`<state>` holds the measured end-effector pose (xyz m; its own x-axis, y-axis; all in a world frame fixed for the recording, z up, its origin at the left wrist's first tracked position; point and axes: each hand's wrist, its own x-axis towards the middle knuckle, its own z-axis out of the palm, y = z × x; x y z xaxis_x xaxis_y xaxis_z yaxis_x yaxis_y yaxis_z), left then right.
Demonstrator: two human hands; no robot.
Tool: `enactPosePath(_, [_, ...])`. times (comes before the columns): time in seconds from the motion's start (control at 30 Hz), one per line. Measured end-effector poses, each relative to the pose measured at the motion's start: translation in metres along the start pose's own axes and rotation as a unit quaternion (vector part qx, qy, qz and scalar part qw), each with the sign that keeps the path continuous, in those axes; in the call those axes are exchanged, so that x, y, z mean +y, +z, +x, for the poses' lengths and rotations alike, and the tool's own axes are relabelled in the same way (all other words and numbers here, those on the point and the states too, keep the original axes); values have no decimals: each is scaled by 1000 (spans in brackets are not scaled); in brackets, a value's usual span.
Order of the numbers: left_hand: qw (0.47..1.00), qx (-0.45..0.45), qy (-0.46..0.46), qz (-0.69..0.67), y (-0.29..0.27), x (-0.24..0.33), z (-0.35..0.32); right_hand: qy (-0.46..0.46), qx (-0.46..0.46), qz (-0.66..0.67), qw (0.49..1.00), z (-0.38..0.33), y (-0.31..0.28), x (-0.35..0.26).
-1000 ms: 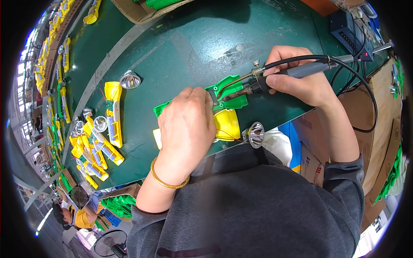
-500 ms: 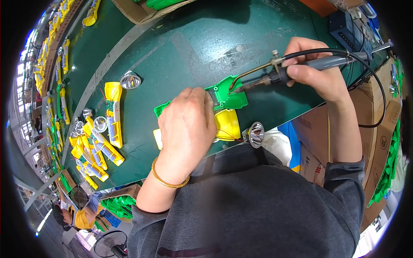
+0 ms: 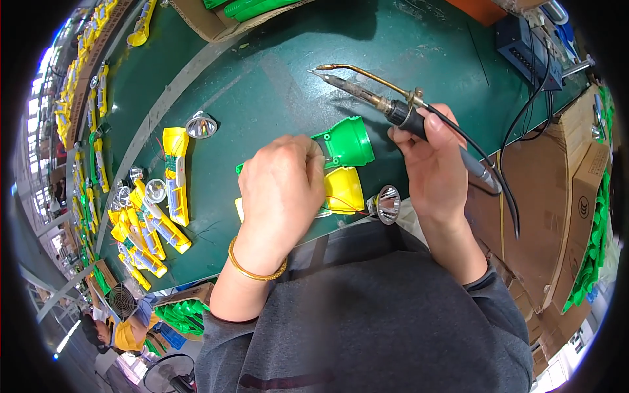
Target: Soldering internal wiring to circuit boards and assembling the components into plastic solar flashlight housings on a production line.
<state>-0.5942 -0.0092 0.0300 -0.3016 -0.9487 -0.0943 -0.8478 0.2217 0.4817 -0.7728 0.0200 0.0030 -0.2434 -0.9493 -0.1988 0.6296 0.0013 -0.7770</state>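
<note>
My left hand (image 3: pixel 282 187) is closed over the left part of a green plastic flashlight housing (image 3: pixel 351 142); its fingertips are hidden beneath the hand. Just nearer than the housing lies a yellow shell half (image 3: pixel 345 190), partly covered by the same hand. Thin wires run from it toward a silver reflector (image 3: pixel 387 204) at the table's near edge. Gripped in my right hand (image 3: pixel 435 160) is a soldering iron (image 3: pixel 407 119) with a curved brass tube (image 3: pixel 357 69) clamped alongside. The iron's tip points up and left over the table, apart from the housing.
Yellow flashlight halves (image 3: pixel 145 226) with batteries and reflectors cluster on the left. A loose reflector (image 3: pixel 201 124) sits beyond them. At the back stand a carton (image 3: pixel 216 26) of green parts and, to the right, a blue-grey control box (image 3: pixel 524 49). Cardboard boxes (image 3: pixel 537 203) flank my right side.
My right hand has drawn the soldering iron away from the green housing, and its tip now points up and left. The housing's right end has rolled over; my left hand stays on it.
</note>
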Motion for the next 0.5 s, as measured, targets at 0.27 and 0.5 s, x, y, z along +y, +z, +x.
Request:
enactPosePath(0.27, [998, 17, 10, 62, -3, 12, -1, -18, -8, -43, 999, 1, -6, -13])
enactPosePath(0.5, [997, 27, 76, -17, -11, -6, -3, -17, -2, -51, 999, -5, -11, -11])
